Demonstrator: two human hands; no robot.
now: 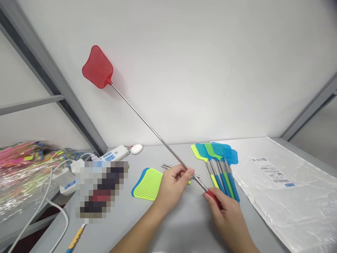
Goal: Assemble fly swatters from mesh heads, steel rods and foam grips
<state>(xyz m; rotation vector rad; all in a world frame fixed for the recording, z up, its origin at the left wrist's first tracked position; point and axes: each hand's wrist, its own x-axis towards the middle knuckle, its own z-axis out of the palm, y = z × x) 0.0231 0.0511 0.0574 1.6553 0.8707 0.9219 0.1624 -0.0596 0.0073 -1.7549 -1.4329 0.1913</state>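
Note:
A red fly swatter point(98, 67) with a long metal rod is held up aslant, its head against or close to the white wall at the upper left. My right hand point(228, 216) wraps round its red handle at the lower end. Higher up, my left hand point(171, 184) pinches the rod between thumb and fingers. Under and beside my left hand lie a yellow-green swatter head point(149, 184) and a blue one beneath it. To the right, several shorter swatters point(219, 168) in blue, green and yellow-green lie side by side on the grey table.
A white plastic mailing bag point(289, 186) with a printed label covers the table's right side. At the left are a power strip point(116, 154), a white oval object point(136, 149), cables and colourful plastic-wrapped packs point(28, 168). A pixelated patch hides something. Grey metal posts flank the wall.

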